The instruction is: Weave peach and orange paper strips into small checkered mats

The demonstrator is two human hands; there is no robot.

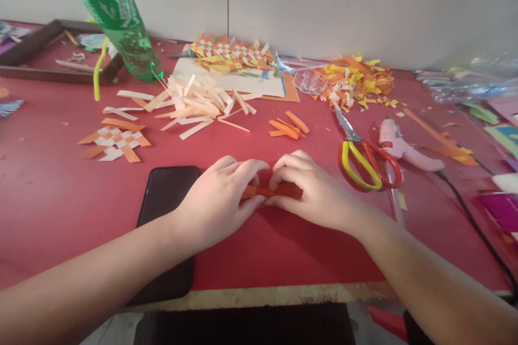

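Observation:
Both hands meet over the red table (307,259), near its front edge. Between them lies a bundle of orange paper strips (273,192). My left hand (220,199) pinches its left end with thumb and fingers. My right hand (313,186) closes on the right end, its fingers curled over the paper. Beyond my hands is a small pile of orange strips (288,126). A heap of cream strips (202,99) spreads further back. To the left rests a woven orange and white piece (117,143). The strips' far ends are partly hidden by my fingers.
A black phone (168,194) lies partly under my left arm. Right of my hands are scissors (360,159) and a pink glue gun (407,148) with a cord. A green bottle (121,16), a dark frame (24,48), finished weaving (232,54) and yellow-orange scraps (356,81) stand or lie behind.

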